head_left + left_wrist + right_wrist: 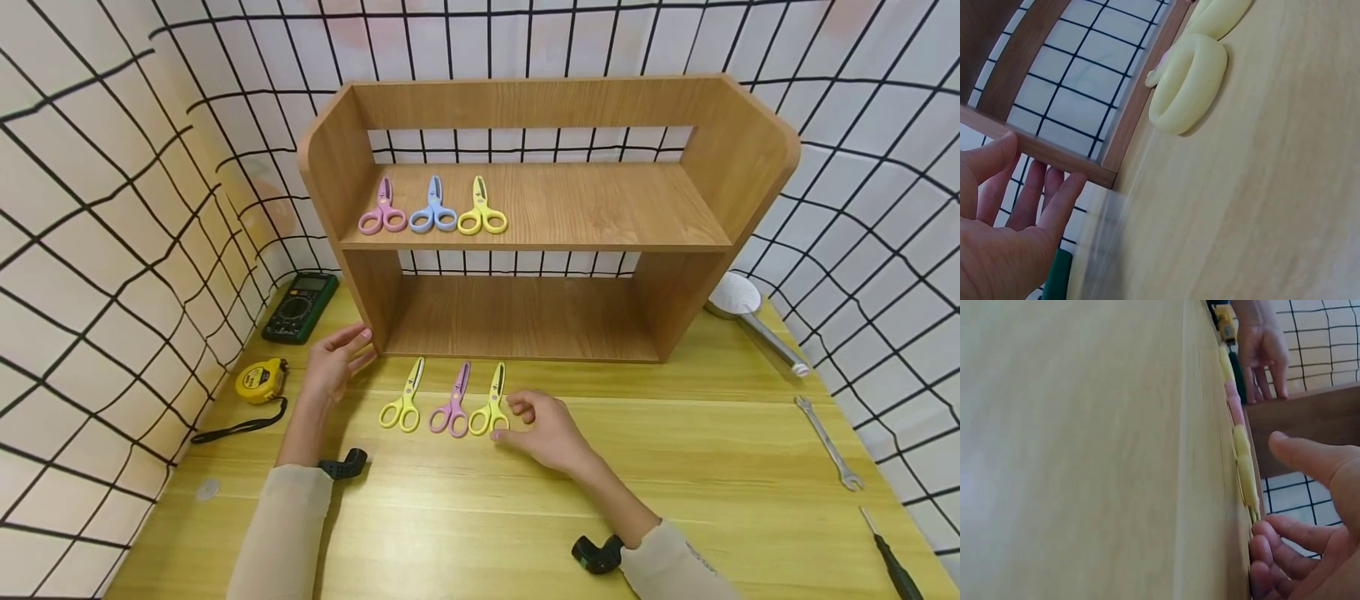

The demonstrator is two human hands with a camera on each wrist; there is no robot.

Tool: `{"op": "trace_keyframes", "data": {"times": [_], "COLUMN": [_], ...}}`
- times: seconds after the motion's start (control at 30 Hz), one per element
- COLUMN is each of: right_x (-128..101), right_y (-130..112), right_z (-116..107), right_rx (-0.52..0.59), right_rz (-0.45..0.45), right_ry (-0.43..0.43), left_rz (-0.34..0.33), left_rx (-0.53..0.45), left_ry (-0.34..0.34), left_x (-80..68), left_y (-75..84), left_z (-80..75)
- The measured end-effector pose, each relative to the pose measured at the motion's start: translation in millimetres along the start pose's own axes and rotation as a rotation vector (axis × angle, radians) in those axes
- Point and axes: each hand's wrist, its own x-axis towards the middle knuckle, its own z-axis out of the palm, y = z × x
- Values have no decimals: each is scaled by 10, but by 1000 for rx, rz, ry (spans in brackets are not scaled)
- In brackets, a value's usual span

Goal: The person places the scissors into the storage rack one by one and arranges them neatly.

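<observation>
Three small scissors lie in a row on the yellow table (675,467) in front of the wooden shelf (540,225): yellow scissors (405,400), pink scissors (452,404) and a second yellow pair (491,404). My right hand (517,421) rests just right of that second pair, fingers loosely curled beside its handle and holding nothing; the right wrist view shows the hand (1272,487) next to the yellow scissors (1244,475). My left hand (352,346) lies relaxed at the shelf's lower left corner, its fingertips (1069,187) against the wood. Pink (382,210), blue (433,210) and yellow (482,210) scissors lie on the upper shelf.
A green multimeter (300,307) and a yellow tape measure (260,380) lie at the left. A shower head (738,300), a wrench (828,442) and a screwdriver (892,562) lie at the right. Grid-patterned cloth walls surround the table.
</observation>
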Motion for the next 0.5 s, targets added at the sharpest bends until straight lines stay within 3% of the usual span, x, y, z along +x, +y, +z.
{"op": "trace_keyframes", "data": {"times": [0.3, 0.4, 0.5], "right_x": [31, 36, 33], "right_y": [-85, -104, -98], "right_z": [102, 112, 89], "right_rx": [-216, -223, -158], "right_rz": [-1, 8, 10], "right_ry": [31, 51, 63], "left_rz": [2, 6, 8], "left_rx": [6, 2, 3], "left_ry": [-7, -11, -9], "left_x": [7, 5, -5], "left_y": [4, -6, -12], "left_z": [1, -4, -6]}}
